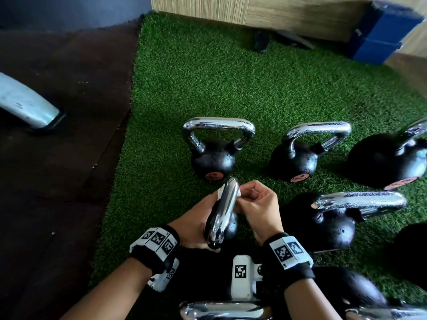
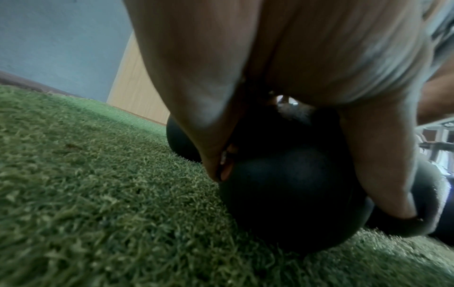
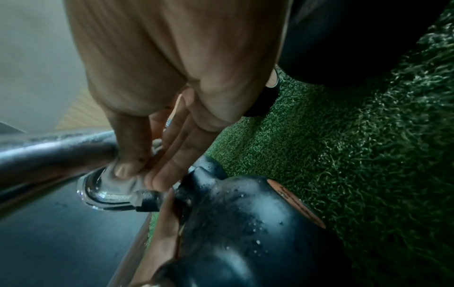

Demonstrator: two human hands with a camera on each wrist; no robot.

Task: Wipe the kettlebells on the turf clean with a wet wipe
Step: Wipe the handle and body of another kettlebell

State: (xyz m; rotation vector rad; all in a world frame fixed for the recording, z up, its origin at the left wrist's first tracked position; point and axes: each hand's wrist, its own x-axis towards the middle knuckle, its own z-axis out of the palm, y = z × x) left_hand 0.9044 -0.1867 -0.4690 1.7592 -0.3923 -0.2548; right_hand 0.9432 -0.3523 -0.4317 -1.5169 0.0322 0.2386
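2 hands work on 1 black cast-iron kettlebell with a chrome handle (image 1: 223, 211), standing on the green artificial turf (image 1: 208, 84) just in front of the person.

Left hand (image 1: 196, 224): fingers curled round the near leg of the chrome handle, palm against the black ball; the left wrist view shows the fingers (image 2: 383, 174) draped over the ball (image 2: 290, 194).

Right hand (image 1: 258, 204): thumb and fingertips pinch a small white wet wipe (image 1: 220, 193) against the top bend of the handle. The right wrist view shows the thumb (image 3: 127, 155) pressing the crumpled wipe (image 3: 117, 179) onto wet chrome; droplets sit on the ball.

Hidden or unclear: most of the wipe is covered by fingers and handle. 2 further kettlebells at the bottom edge are cut off; 1 at the far right edge is partly out of frame. Left wrist view is blurred close to the hand.

Labels: round orange badge (image 1: 213, 175) on the kettlebell directly behind, print unreadable. Black-and-white square code markers on both wristbands (image 1: 159, 240).
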